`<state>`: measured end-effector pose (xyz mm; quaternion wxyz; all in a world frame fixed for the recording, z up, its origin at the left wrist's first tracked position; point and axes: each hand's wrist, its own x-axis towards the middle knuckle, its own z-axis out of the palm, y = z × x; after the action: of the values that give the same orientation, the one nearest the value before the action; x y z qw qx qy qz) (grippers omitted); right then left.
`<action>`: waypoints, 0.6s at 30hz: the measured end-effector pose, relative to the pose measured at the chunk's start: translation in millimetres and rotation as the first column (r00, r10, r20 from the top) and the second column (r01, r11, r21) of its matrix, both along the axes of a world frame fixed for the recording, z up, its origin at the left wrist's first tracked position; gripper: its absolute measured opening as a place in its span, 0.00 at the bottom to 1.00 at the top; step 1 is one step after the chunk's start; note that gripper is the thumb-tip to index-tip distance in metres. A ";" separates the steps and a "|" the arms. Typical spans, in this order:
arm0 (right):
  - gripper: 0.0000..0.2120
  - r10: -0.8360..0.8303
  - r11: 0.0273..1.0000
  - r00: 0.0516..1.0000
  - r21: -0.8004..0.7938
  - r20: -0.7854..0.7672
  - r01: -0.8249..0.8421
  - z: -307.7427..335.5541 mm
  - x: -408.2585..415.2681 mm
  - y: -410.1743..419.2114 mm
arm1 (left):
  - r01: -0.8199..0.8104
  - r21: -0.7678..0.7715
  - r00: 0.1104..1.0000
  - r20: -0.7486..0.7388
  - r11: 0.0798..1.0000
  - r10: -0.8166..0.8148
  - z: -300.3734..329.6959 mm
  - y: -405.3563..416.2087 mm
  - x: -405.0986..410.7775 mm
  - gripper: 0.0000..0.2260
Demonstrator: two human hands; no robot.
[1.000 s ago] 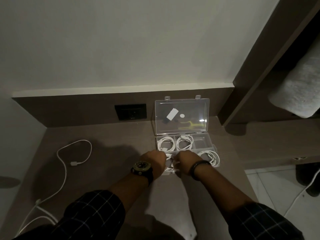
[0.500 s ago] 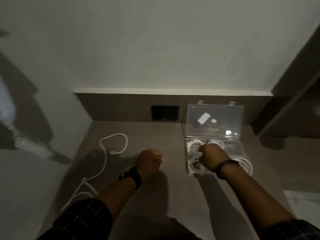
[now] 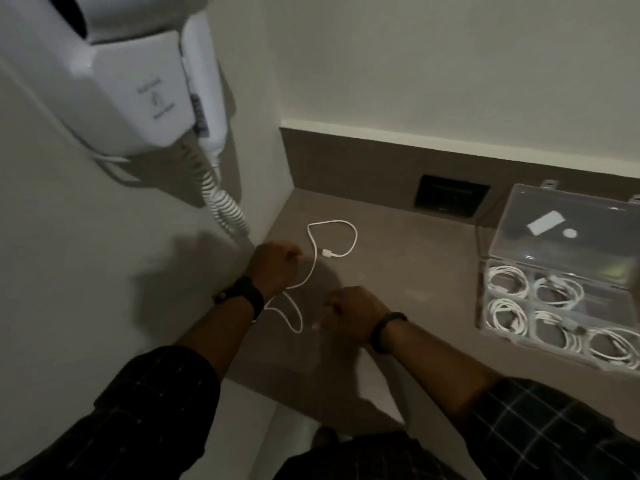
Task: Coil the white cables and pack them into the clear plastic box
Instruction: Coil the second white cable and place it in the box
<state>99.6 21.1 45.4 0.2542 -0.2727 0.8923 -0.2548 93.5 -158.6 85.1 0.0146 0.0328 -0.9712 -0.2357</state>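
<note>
Both my hands have left the clear plastic box (image 3: pixel 554 216), now far right with five coils packed, and moved to the last loose white cable (image 3: pixel 313 268) on the counter (image 3: pixel 398 271). My left hand (image 3: pixel 275 268) and right hand (image 3: pixel 349 315) are curled; whether either pinches the cable, I cannot tell.

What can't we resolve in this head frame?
- Left hand grip on the loose white cable: fingers curled away, contact hidden.
- Right hand: fist closed, motion-blurred; contents unclear.
- Clear plastic box: right end cut by frame edge, so coil count uncertain.
- Hair dryer label: too blurred to read.
</note>
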 end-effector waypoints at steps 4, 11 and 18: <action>0.13 -0.061 0.992 0.998 -0.105 0.031 0.064 -15.2 22.9 -44.0 | -0.122 0.247 0.985 0.152 0.961 0.086 -6.4 -17.7 20.7 0.02; 0.13 -0.475 0.740 0.851 -0.422 0.223 0.524 4.6 -10.6 -32.6 | -0.070 0.140 0.962 0.272 0.988 0.030 -19.9 -47.4 36.8 0.06; 0.10 -0.366 0.606 0.807 -0.539 0.464 0.585 56.5 -36.7 -1.7 | 0.127 0.317 0.991 -0.087 0.940 -0.104 7.5 -5.0 0.0 0.26</action>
<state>62.9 19.4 101.9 0.1980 -0.0503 0.7316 -0.6505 93.5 -163.5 92.6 0.0288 -0.0304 -0.9188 -0.3926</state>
